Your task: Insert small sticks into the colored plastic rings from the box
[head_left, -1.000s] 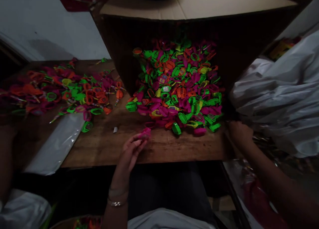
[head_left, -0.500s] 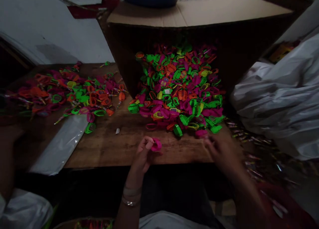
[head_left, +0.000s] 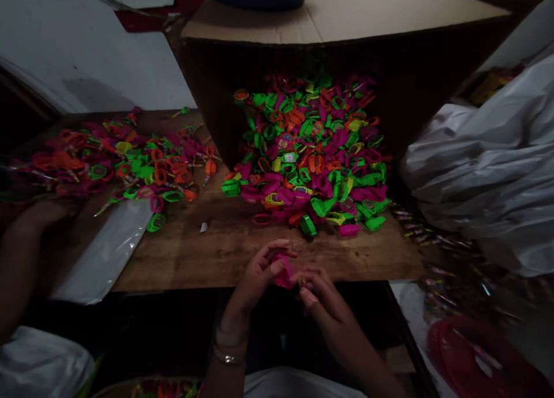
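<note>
My left hand (head_left: 259, 274) is closed on a pink toy watch (head_left: 283, 272), holding it above the front edge of the wooden table. Close beside it, my right hand (head_left: 322, 297) pinches a small shiny wrapped piece (head_left: 302, 281) against the watch's near side. Most of that piece is hidden by the fingers. Beyond both hands, a heap of green, pink, orange and yellow toy watches (head_left: 318, 162) spills from a cardboard box (head_left: 346, 26) lying on its side.
At the left lies another pile of toy watches (head_left: 160, 170), some with thin wrapped sticks attached. A clear plastic bag (head_left: 106, 254) lies before it, near another person's arm (head_left: 26, 242). To the right are a white sack (head_left: 480, 184), scattered wrapped sticks (head_left: 459, 282) and a red round object (head_left: 480, 357).
My right hand has come from the table's right side to my left hand, with a small wrapped piece between its fingers. The pink watch has shifted slightly right. Another person's arm has reached in at left.
</note>
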A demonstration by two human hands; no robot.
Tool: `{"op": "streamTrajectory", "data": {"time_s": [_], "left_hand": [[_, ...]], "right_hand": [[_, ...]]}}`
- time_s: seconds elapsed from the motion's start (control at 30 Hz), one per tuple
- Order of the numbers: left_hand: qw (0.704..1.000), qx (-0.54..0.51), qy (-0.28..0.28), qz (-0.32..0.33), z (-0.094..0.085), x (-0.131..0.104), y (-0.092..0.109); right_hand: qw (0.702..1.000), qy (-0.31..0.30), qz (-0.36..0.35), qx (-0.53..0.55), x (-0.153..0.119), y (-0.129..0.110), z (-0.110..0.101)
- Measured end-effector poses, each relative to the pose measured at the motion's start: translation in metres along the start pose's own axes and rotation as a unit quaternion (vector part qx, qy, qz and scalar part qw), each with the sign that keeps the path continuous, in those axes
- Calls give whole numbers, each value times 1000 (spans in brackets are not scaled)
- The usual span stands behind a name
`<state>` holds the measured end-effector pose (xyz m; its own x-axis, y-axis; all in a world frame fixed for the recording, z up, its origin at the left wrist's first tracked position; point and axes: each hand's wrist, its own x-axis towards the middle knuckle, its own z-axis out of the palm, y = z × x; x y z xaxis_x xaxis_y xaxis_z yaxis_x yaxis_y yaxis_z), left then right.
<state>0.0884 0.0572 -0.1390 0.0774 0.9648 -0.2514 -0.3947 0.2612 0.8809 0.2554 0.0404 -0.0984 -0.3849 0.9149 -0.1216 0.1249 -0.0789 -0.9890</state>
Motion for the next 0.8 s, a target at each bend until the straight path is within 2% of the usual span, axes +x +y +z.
{"op": "streamTrajectory", "data": {"time_s": [0.13,0.27,0.33,0.43,0.53,0.63,0.73,0.8], "left_hand": [[1000,5,-19,10,1,-5,1],[1000,-11,4,11,8,-9,1],[999,-35,8,-7,14,-10,0],[997,-65,-19,-45,21,-12,-5],[998,-35,-20,-45,23,-11,-10],[999,-28,6,-18,23,-8,-11],[998,-62,6,-26,23,-5,-9],[995,-88,-1,-35,24,-6,-6]], "right_hand": [[998,-55,15,41,0,1,-3],[991,-81,21,100,3,2,-3],[994,-70,2,88,3,1,-2],[996,-76,-34,25,2,0,-4],[994,-97,-46,-30,0,0,-12],[995,-40,-63,-67,0,1,-21],[993,28,-85,-81,2,0,-30],[988,53,-111,-96,5,-3,-35]]}}
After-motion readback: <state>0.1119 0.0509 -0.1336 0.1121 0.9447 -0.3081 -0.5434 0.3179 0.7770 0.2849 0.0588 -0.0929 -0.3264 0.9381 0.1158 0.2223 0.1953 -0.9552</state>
